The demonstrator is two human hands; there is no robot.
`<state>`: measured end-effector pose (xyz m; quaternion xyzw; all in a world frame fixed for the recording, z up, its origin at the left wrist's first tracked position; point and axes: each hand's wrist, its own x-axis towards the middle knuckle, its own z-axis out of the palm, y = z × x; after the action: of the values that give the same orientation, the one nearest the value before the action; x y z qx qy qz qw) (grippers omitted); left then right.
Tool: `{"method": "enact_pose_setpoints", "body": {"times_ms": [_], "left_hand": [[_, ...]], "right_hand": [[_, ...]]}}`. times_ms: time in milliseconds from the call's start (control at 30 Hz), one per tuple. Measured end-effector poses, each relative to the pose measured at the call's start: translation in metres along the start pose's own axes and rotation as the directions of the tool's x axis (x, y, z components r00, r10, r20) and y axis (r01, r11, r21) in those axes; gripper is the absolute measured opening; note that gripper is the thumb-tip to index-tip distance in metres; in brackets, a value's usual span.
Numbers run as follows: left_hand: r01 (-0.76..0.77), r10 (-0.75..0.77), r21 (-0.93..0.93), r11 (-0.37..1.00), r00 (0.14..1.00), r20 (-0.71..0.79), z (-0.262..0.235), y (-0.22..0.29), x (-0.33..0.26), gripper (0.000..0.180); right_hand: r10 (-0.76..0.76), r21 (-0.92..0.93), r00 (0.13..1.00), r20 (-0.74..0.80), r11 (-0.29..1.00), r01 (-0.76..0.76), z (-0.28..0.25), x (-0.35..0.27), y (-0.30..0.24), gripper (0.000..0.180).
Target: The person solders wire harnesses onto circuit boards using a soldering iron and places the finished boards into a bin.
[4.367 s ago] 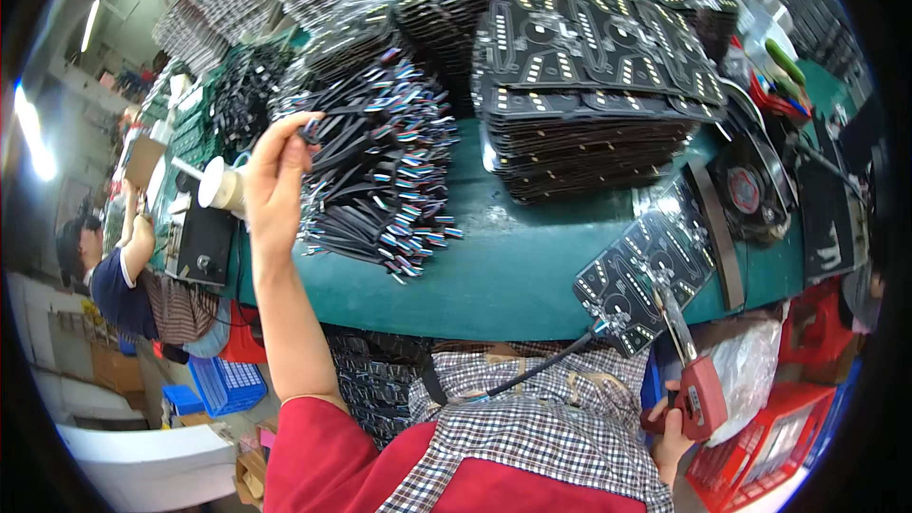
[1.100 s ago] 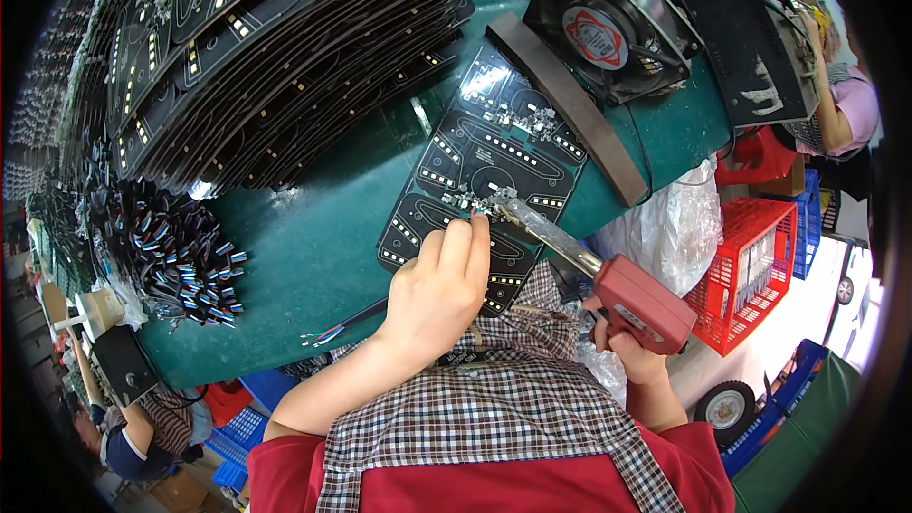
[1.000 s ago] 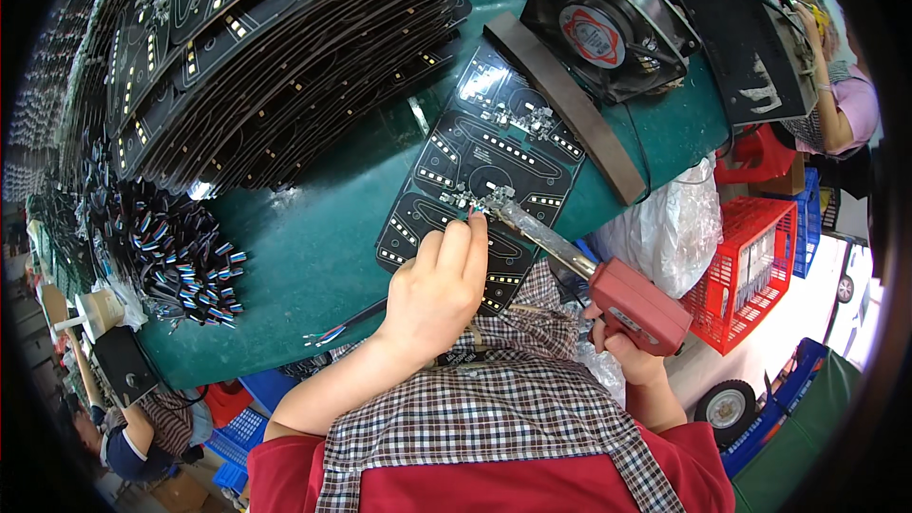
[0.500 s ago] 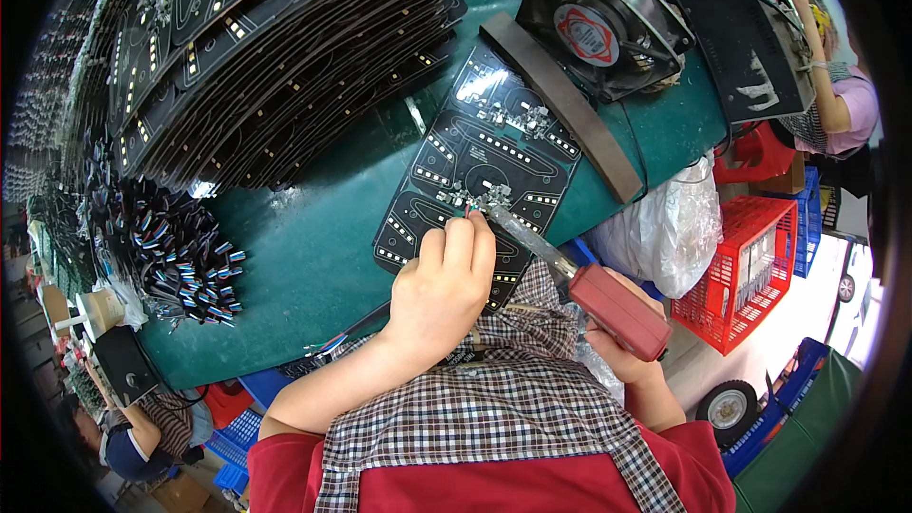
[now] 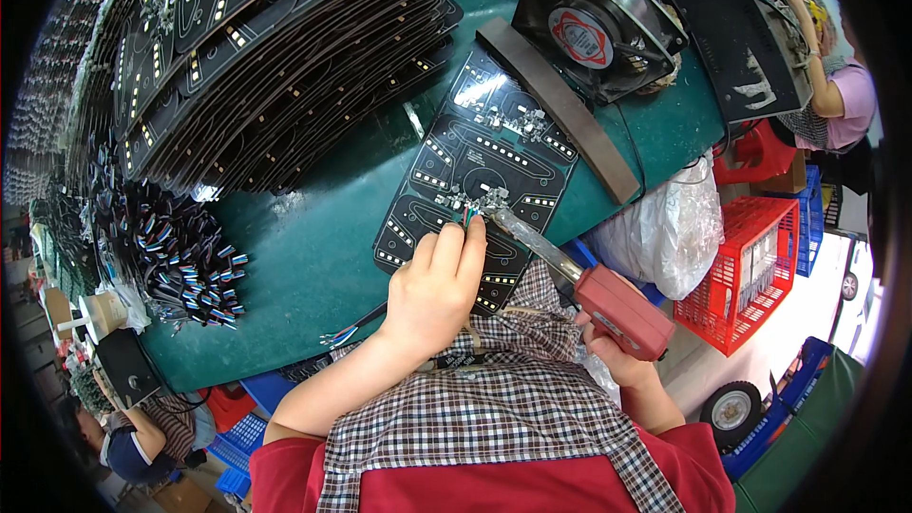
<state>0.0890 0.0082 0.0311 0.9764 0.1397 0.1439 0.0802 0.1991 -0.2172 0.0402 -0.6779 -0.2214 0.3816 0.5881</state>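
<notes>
A black circuit board (image 5: 484, 166) with rows of small LEDs lies on the green table. Clusters of small silver connectors sit on it. My left hand (image 5: 437, 285) is over its lower half, fingertips pinching thin coloured wires (image 5: 470, 217) against the lower connector cluster (image 5: 487, 199). In my right hand (image 5: 617, 347) is a red-bodied soldering gun (image 5: 622, 312), held from the right, its long metal barrel slanting to the same cluster. The exact tip contact is too small to tell. A dark cable with loose coloured ends (image 5: 344, 334) shows beside my left wrist.
Stacked circuit boards (image 5: 285, 85) rise at the back left, above a bundle of cut cables (image 5: 185, 261). A dark bar (image 5: 560, 109) borders the board; behind it stands a fan (image 5: 598, 28). Right are a plastic bag (image 5: 665, 228) and a red crate (image 5: 741, 271). Other people work at both sides.
My left hand has shifted slightly left and down, and more of the coloured wires shows at its fingertips. The soldering gun's body has moved slightly down and right.
</notes>
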Motion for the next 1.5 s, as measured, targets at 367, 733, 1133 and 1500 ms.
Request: {"method": "enact_pose_setpoints", "body": {"times_ms": [367, 733, 1133, 1500], "left_hand": [[-0.015, 0.015, -0.008, 1.000, 1.000, 0.007, -0.003, 0.002, 0.005, 0.039], [-0.003, 0.002, 0.094, 0.996, 1.000, 0.006, -0.008, -0.003, -0.002, 0.031], [0.054, -0.065, -0.120, 0.991, 0.994, -0.084, 0.004, -0.002, -0.013, 0.040], [-0.009, 0.007, -0.031, 0.999, 0.997, -0.074, 0.003, 0.000, -0.007, 0.034]], "right_hand": [[-0.389, -0.453, 0.913, 0.123, 0.797, 0.400, -0.006, 0.012, 0.007, 0.060], [-0.076, 0.056, 0.995, -0.063, 0.995, 0.080, 0.004, -0.009, 0.020, 0.057], [-0.036, 0.112, 0.995, -0.089, 0.993, 0.046, 0.021, -0.010, 0.011, 0.054], [0.002, 0.084, 0.997, -0.076, 0.996, 0.004, 0.024, -0.007, 0.011, 0.037]]}}
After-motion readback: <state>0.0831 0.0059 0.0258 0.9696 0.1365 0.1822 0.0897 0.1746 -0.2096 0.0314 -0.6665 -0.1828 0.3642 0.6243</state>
